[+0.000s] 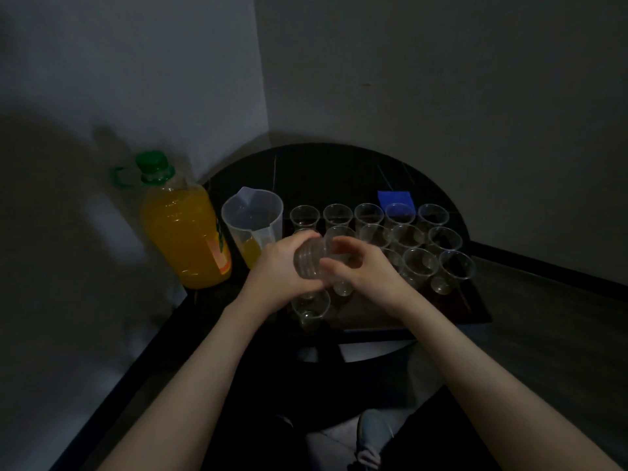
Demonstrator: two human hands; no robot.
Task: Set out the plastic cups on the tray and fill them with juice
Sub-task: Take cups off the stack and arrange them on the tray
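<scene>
Head view. My left hand point(278, 266) was curled around a short stack of clear plastic cups point(311, 260), held on its side above the near left part of the tray point(475, 311). My right hand point(365, 270) pinched the open end of that stack between thumb and fingertips; whether it had one cup free I could not tell in the dim light.

On the dark tray, empty cups point(407, 239) stood upright in rows, close together, with the far row running along the tray's back edge. One more single cup point(311, 309) stood near the tray's front left corner, below my left hand.

Left of the tray stood a clear measuring jug point(253, 219) with a little orange juice at its bottom, and just beside it, farther left, a large juice bottle point(185, 232) with a green cap, nearly full. A blue block point(394, 198) lay behind the far row. All rested on a round black table point(333, 171) set in a corner.
</scene>
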